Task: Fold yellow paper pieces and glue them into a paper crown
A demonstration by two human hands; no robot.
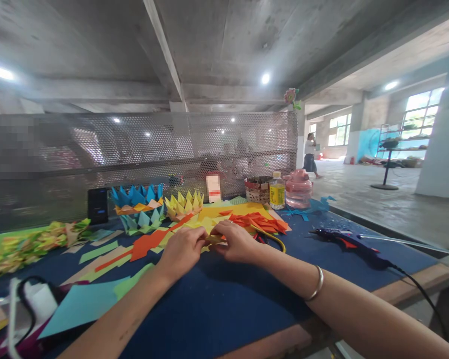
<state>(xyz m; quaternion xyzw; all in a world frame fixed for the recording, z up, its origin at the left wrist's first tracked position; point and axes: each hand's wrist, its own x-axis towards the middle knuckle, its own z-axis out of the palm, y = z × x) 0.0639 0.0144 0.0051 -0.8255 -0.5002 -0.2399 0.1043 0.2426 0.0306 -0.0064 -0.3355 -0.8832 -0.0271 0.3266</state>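
Over the middle of the blue tabletop, my left hand (185, 249) and my right hand (234, 242) meet fingertip to fingertip. Both are closed in a pinch on a small piece of yellow paper (212, 240), mostly hidden by the fingers. Just behind them lies a pile of folded orange paper pieces (260, 223) on yellow sheets (217, 212). A yellow loop handle (279, 240), perhaps of scissors, shows beside my right hand. An orange paper strip (145, 245) lies left of my left hand. A silver bangle (318, 283) circles my right forearm.
Pointed paper rings in blue (138, 196) and yellow (185, 203) stand at the back. A glue gun (351, 244) lies right, its cord over the edge. A bottle (277, 191), pink jug (298, 189) and basket (258, 189) line the back. Beyond, a person (310, 154) stands.
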